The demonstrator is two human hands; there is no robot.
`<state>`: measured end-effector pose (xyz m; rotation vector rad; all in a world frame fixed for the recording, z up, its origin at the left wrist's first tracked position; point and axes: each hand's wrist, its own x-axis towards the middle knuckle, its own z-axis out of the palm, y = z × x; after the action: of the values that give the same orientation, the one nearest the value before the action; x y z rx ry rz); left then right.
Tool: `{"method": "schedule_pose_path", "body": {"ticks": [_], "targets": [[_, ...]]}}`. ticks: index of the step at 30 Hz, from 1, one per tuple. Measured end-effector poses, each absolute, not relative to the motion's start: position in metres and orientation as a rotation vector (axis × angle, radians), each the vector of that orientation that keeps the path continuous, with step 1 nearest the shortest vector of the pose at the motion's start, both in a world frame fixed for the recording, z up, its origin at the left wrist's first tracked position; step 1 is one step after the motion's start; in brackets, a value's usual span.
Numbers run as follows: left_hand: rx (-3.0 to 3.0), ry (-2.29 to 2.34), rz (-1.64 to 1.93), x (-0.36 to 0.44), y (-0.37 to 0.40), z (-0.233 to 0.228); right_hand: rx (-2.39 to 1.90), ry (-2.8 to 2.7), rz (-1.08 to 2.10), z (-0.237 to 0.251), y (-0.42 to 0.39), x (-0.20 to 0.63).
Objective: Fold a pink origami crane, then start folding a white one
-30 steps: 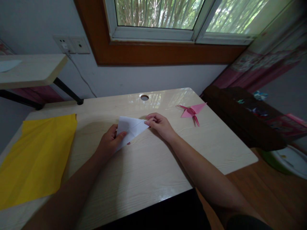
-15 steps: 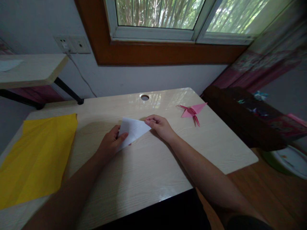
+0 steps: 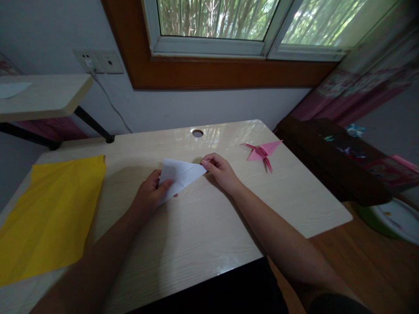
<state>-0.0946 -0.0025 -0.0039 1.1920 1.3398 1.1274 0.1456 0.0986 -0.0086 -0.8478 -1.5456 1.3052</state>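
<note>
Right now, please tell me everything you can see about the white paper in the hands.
The white paper is thin and folded into a triangle with one crease line across it. It lies low over the desk, slightly raised. The left hand pinches its left end; the right hand pinches its right tip.

left hand (image 3: 149, 192) pinching, right hand (image 3: 220, 170) pinching
</note>
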Motion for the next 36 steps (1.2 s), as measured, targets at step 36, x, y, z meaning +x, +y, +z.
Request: {"method": "schedule_pose_path", "body": {"ticks": [36], "targets": [[1.179, 1.358, 1.166, -0.0978, -0.0005, 0.0019, -0.858, -1.462, 1.417, -0.0114, 0.1052, 0.1521]]}}
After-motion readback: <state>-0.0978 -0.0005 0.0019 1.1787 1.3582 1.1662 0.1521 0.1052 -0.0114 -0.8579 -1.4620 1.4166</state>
